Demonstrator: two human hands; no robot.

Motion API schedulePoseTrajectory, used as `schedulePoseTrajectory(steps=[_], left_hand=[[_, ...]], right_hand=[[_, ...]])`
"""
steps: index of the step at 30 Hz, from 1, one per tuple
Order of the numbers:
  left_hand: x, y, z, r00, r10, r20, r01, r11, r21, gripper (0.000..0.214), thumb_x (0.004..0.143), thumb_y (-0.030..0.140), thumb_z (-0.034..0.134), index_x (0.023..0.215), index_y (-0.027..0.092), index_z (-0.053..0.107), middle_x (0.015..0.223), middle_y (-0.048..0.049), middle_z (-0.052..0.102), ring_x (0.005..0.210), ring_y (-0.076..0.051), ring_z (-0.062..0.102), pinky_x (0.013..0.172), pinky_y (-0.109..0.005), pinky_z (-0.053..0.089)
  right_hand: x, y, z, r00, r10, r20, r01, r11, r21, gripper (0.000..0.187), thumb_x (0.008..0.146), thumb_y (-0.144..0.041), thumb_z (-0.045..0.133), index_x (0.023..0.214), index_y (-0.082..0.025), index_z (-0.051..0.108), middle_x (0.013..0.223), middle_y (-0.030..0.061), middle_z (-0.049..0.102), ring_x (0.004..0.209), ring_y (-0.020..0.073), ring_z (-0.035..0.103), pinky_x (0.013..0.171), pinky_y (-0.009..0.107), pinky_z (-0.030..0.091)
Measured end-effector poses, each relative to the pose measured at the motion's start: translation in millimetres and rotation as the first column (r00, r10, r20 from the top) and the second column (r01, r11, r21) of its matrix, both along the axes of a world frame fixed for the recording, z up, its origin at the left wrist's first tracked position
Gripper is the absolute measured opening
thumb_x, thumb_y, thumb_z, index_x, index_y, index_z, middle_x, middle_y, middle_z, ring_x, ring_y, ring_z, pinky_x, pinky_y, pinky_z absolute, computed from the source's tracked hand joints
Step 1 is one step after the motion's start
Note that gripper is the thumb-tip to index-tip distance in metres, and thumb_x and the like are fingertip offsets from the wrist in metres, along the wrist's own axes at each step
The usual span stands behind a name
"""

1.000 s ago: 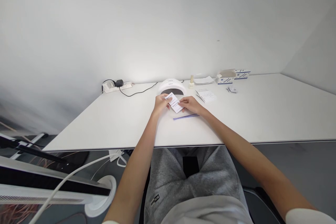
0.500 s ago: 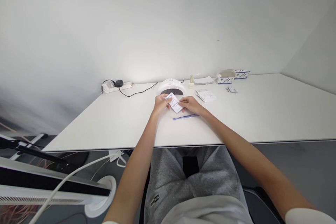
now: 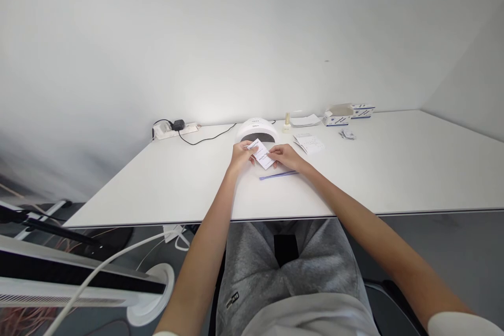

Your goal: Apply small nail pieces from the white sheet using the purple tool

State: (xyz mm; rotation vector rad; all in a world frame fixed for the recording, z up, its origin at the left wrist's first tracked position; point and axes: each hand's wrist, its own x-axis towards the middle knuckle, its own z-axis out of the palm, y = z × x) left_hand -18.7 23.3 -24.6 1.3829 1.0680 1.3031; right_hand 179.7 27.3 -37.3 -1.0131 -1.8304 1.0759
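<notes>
A small white packet (image 3: 262, 154) with dark print is held over the white table (image 3: 189, 189) between both hands. My left hand (image 3: 240, 157) pinches its left end. My right hand (image 3: 287, 157) pinches its right end. A thin purple nail file (image 3: 279, 175) lies flat on the table just in front of my right hand. A white dome-shaped nail lamp (image 3: 256, 130) stands right behind the packet.
A small bottle (image 3: 287, 123) stands right of the lamp. Folded leaflets (image 3: 309, 142), open white-and-blue boxes (image 3: 343, 114) and loose packets (image 3: 348, 135) lie further right. A power strip (image 3: 175, 127) with a black cable sits at the back left. A stand with a white base (image 3: 151, 294) is on the floor, lower left.
</notes>
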Motion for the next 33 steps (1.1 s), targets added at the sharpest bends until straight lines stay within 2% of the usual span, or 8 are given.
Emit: schedulePoseTrajectory(steps=[25, 33], left_hand=[[1.6, -2.9, 3.2, 1.000, 0.002, -0.021, -0.002, 1.000, -0.013, 0.017, 0.070, 0.018, 0.072, 0.084, 0.011, 0.065, 0.068, -0.0069, 0.069, 0.050, -0.015, 0.061, 0.042, -0.025, 0.045], [2.6, -3.4, 4.4, 0.999, 0.010, -0.031, -0.010, 1.000, -0.015, 0.020, 0.069, 0.018, 0.075, 0.084, 0.011, 0.065, 0.069, -0.0067, 0.069, 0.049, -0.014, 0.060, 0.043, -0.024, 0.044]], right_hand=[[2.1, 3.7, -3.8, 1.000, 0.010, -0.011, -0.010, 1.000, 0.007, 0.027, 0.082, -0.041, 0.069, 0.084, -0.015, 0.069, 0.069, 0.0054, 0.072, 0.055, 0.0137, 0.062, 0.057, 0.025, 0.050], [1.8, 2.8, -2.5, 1.000, 0.014, -0.010, -0.014, 1.000, 0.004, 0.024, 0.083, -0.037, 0.068, 0.083, -0.014, 0.069, 0.072, 0.0061, 0.073, 0.054, 0.0133, 0.063, 0.057, 0.025, 0.049]])
